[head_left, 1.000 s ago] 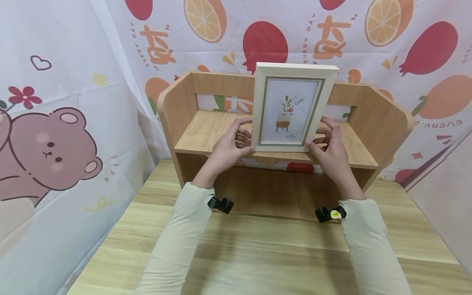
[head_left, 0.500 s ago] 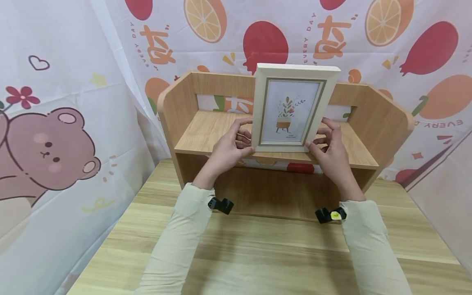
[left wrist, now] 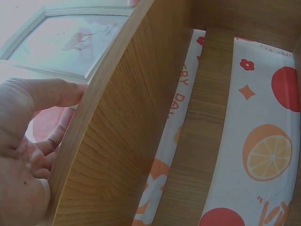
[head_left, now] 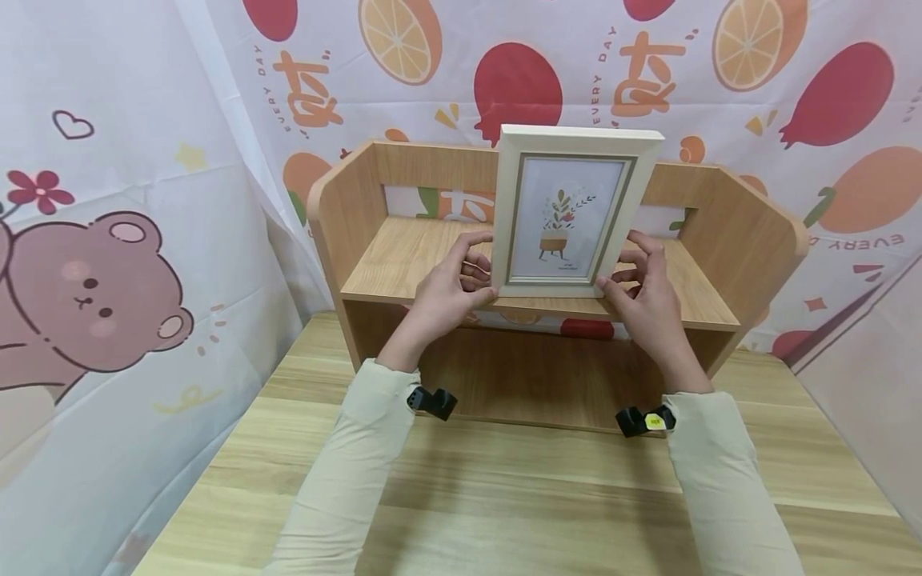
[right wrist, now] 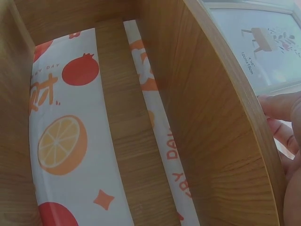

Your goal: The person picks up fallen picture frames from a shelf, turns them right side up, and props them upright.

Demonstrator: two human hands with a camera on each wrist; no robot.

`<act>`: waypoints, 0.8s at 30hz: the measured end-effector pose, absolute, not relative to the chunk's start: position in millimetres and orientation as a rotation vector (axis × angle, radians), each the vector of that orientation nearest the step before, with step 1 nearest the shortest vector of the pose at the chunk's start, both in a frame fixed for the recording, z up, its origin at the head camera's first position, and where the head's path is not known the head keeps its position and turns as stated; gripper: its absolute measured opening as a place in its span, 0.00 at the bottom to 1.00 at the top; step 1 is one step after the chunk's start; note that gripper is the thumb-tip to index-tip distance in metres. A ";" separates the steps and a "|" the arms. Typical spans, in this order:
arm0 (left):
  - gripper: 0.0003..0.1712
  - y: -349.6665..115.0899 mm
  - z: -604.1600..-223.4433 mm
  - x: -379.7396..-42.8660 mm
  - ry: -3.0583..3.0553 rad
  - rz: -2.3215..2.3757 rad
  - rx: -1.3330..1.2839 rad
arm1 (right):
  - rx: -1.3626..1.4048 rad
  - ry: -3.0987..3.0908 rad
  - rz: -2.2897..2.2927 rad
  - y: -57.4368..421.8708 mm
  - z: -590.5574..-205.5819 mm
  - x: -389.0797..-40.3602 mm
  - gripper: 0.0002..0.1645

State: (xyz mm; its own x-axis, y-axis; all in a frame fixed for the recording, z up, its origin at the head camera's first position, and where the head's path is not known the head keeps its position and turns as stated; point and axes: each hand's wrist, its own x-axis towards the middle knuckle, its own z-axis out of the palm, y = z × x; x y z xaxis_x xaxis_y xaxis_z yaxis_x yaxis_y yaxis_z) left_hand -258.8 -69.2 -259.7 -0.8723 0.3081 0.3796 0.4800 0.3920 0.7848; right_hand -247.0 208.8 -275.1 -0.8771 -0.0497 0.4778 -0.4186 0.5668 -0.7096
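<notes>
A cream picture frame (head_left: 507, 208) stands upright at the front of the upper shelf (head_left: 410, 252) of a small wooden rack. Its print shows a plant in a legged pot. My left hand (head_left: 450, 288) holds the frame's lower left side, thumb at the bottom corner and fingers curled along the edge. On the opposite lower corner, my right hand (head_left: 646, 292) pinches with the thumb in front and the fingers bent at the side. In the left wrist view, the left thumb (left wrist: 56, 94) lies at the frame's edge. The right wrist view catches the right fingers (right wrist: 282, 106) beside the print.
The rack's side panels (head_left: 749, 228) rise left and right of the upper shelf. Below it is a lower compartment (head_left: 533, 376). The rack stands on a wood-grain table (head_left: 504, 496). Fruit-printed cloth (head_left: 547, 48) hangs behind, and a bear-printed cloth (head_left: 108, 296) hangs at the left.
The picture frame tipped very slightly between the first two frames and has stayed put since. Both hands keep their places on it.
</notes>
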 end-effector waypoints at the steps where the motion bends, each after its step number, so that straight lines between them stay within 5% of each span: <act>1: 0.39 -69.4 -259.7 -258.3 -2.470 -1.481 -0.708 | 0.382 -2.395 1.241 208.5 -275.0 -247.0 0.41; 24: 0.39 -67.0 -264.9 -258.7 -2.481 -1.329 -0.713 | 0.437 -2.440 1.285 207.9 -267.2 -252.4 0.42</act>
State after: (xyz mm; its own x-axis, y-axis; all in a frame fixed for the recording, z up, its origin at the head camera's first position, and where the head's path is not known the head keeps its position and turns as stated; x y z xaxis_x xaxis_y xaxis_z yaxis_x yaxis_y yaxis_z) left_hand -258.7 -67.0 -264.9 -0.8527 0.3057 0.4236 0.5220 0.4679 0.7131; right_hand -252.4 207.9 -267.2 -0.8921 -0.1079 0.4388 -0.4228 0.5416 -0.7265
